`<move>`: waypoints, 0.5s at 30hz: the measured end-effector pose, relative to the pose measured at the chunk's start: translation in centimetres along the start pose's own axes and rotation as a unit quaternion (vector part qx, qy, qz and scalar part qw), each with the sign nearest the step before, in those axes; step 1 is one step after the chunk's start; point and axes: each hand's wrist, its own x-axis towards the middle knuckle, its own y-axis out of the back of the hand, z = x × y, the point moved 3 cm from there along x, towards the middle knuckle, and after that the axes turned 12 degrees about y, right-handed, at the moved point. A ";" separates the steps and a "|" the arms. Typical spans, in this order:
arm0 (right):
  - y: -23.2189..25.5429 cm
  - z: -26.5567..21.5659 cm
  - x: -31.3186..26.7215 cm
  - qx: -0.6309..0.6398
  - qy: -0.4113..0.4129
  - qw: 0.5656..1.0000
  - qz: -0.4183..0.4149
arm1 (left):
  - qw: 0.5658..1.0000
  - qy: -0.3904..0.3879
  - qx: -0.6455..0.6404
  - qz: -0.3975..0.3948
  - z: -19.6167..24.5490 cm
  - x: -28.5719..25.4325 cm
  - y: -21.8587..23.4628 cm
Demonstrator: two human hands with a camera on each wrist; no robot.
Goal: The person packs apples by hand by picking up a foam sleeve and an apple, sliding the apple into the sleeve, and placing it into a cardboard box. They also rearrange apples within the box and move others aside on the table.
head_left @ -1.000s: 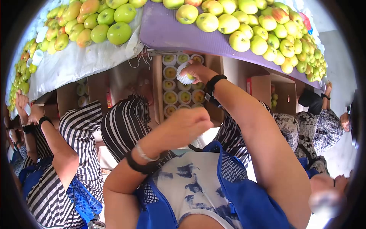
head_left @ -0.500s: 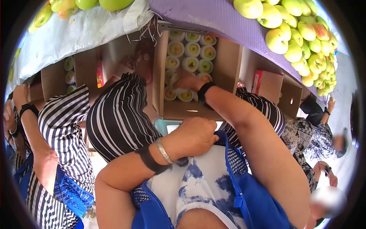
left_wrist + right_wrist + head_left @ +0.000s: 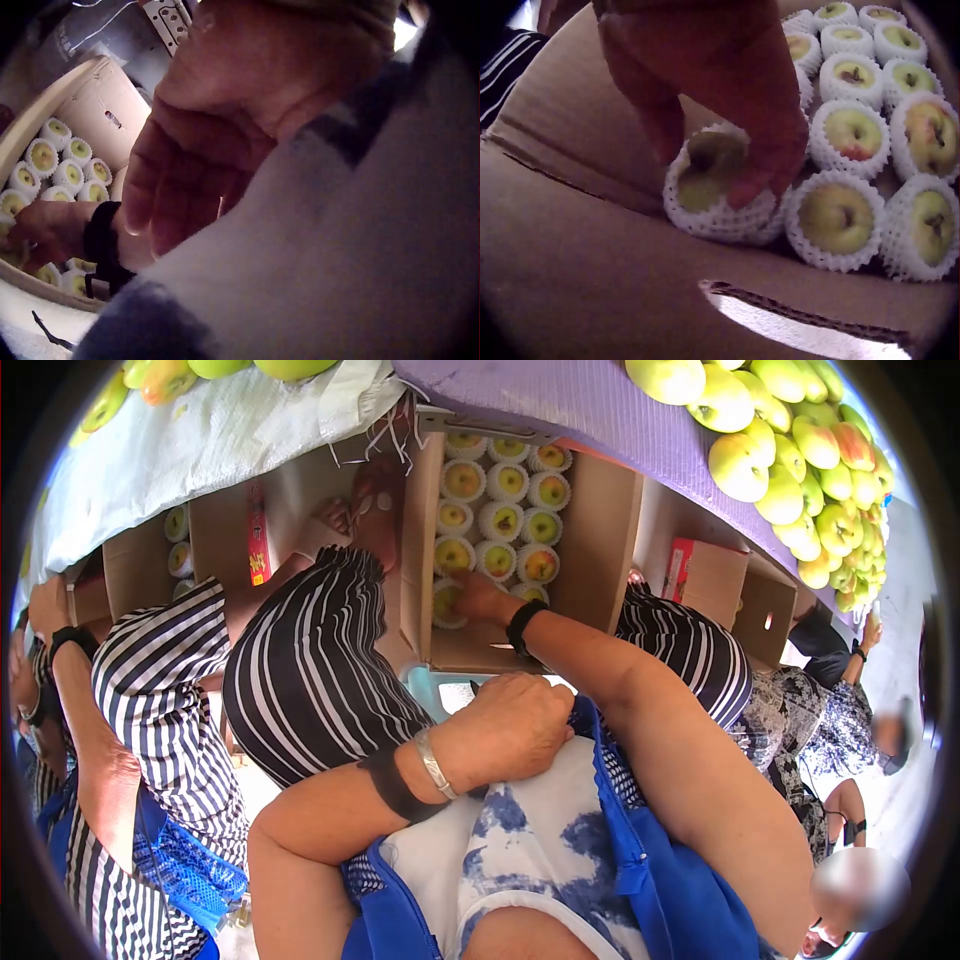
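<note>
In the head view my right hand (image 3: 487, 600) reaches down into a cardboard box (image 3: 490, 652). Its thumb and fingers grip an apple (image 3: 705, 184) in a white foam net, low in the box's near left corner. Right beside it sits another netted apple (image 3: 836, 217); rows of more such apples fill the box behind. My left hand (image 3: 520, 725), with a silver bracelet, rests against my shirt in front of my chest. Its fingers (image 3: 176, 187) hang loosely curled and hold nothing in the left wrist view.
Loose apples (image 3: 820, 450) lie heaped on a purple-covered stand (image 3: 560, 405) above the box. White sheeting (image 3: 240, 445) covers the stand's left part. My striped knees flank the box. Another person in striped clothes (image 3: 160, 650) sits at left, near another box (image 3: 140, 565).
My right hand has lowered the netted apple from above the box into its near left corner. My left hand has drawn back against my chest. The head view has shifted closer over the box.
</note>
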 end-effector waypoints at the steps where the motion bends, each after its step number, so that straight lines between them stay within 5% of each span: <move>1: -0.1 0.2 0.0 0.021 -0.013 1.000 0.001 | 1.000 -0.001 -0.002 0.002 0.0 0.0 0.0; 7: -1.8 -0.8 0.9 -0.118 0.118 0.979 0.118 | 1.000 -0.016 0.020 0.008 0.3 0.4 0.1; 13: 0.2 -1.2 -0.9 0.004 -0.028 0.999 -0.028 | 0.999 -0.005 0.031 0.014 0.5 0.4 0.2; 15: 0.1 -1.0 -0.6 0.004 -0.013 1.000 -0.022 | 0.999 -0.003 0.031 0.017 0.4 0.4 0.1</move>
